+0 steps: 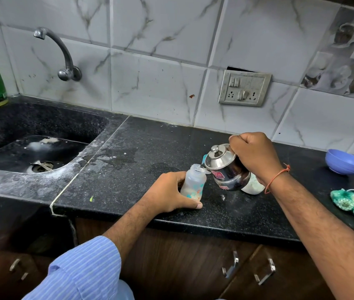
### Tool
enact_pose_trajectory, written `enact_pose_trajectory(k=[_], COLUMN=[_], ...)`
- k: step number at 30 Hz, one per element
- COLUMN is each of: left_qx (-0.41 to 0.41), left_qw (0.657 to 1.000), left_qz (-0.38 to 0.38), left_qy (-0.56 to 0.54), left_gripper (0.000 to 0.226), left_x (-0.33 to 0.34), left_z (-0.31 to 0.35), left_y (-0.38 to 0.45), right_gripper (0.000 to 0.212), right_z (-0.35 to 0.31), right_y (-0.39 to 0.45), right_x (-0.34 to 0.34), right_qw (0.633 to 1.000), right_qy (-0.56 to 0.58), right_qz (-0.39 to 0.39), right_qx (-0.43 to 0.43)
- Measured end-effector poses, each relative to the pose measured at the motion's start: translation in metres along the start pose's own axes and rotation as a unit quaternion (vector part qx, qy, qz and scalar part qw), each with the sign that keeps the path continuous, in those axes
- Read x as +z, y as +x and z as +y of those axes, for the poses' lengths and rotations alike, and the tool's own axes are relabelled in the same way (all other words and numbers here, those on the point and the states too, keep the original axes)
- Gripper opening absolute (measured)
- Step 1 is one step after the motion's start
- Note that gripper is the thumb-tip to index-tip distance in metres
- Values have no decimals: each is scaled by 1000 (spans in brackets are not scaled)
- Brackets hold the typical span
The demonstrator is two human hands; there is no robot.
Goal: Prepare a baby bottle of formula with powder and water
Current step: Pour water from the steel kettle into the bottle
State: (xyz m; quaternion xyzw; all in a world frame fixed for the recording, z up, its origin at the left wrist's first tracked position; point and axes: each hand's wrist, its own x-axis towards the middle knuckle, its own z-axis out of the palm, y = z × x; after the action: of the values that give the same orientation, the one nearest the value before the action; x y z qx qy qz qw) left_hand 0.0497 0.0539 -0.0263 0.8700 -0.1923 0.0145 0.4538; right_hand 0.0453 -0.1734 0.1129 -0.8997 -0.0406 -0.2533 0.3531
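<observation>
At centre frame, the left hand wraps its fingers round a light, tippable plastic baby bottle on the table, while the right hand grips a heavier steel kettle, tilted, by its handle.

The sink is sitting at the table's left end, under the tap. The bottle is standing mid-table, the kettle tilting over it from the right. A bowl is lying far right, the socket panel behind on the wall.
</observation>
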Motion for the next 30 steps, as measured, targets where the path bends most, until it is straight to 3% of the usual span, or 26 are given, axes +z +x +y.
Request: enact_pose_trajectory(k=[30], left_qx=[12], left_qw=[1000], left_qz=[4], left_qy=[1], left_gripper=[65], left_x=[1], left_z=[-3], left_y=[1], right_gripper=[46], right_z=[-11], right_y=[1], right_x=[-5], right_qw=[999], right_qy=[-46], right_qz=[-9], right_qx=[2])
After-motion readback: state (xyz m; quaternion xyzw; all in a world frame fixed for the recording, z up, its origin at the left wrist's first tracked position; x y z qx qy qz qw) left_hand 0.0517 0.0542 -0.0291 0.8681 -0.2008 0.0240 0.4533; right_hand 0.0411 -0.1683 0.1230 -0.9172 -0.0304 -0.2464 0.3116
